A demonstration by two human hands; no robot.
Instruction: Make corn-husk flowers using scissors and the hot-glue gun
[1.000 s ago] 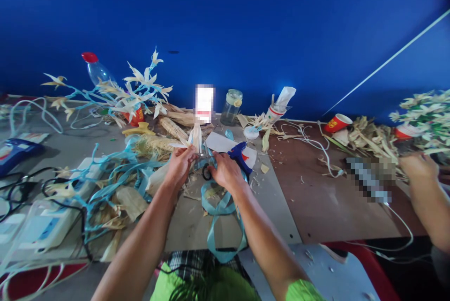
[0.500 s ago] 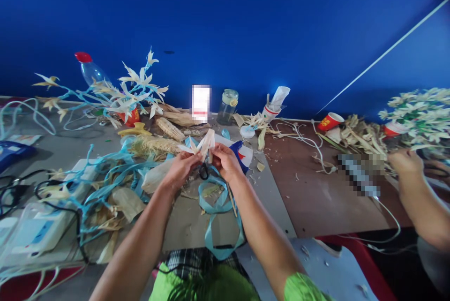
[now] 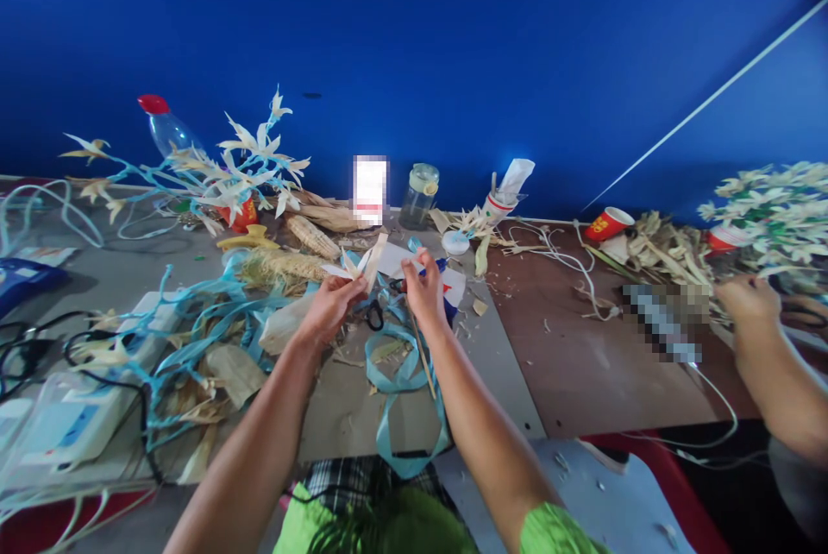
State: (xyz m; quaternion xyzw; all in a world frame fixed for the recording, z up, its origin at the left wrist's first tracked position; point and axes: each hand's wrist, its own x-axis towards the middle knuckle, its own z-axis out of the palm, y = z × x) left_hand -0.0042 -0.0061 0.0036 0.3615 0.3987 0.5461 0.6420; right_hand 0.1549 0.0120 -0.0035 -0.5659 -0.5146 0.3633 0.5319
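Note:
My left hand [image 3: 333, 304] pinches a flower of pale, pointed corn husk petals [image 3: 370, 262], one strip standing upright. To its right, apart from the flower, my right hand [image 3: 423, 288] is raised with bent fingers drawn together; whatever may be between the fingertips is too small to make out. Behind it lies a white sheet [image 3: 392, 261]. Black scissor handles [image 3: 374, 315] show below the hands. A loop of light blue ribbon [image 3: 394, 383] and a thin stick [image 3: 423, 355] lie in front of them.
Husk flowers on blue stems [image 3: 255, 148], a corn cob [image 3: 310, 236] and tangled blue strips [image 3: 187, 338] crowd the left. A lidded jar [image 3: 420, 192] stands at the back. Rightward are a red cup [image 3: 608, 223], dry husks [image 3: 673, 252] and another person's hand [image 3: 750, 299].
My right hand has come away from the flower and shifted right, its fingers lifted. My left hand still holds the flower, moved slightly left.

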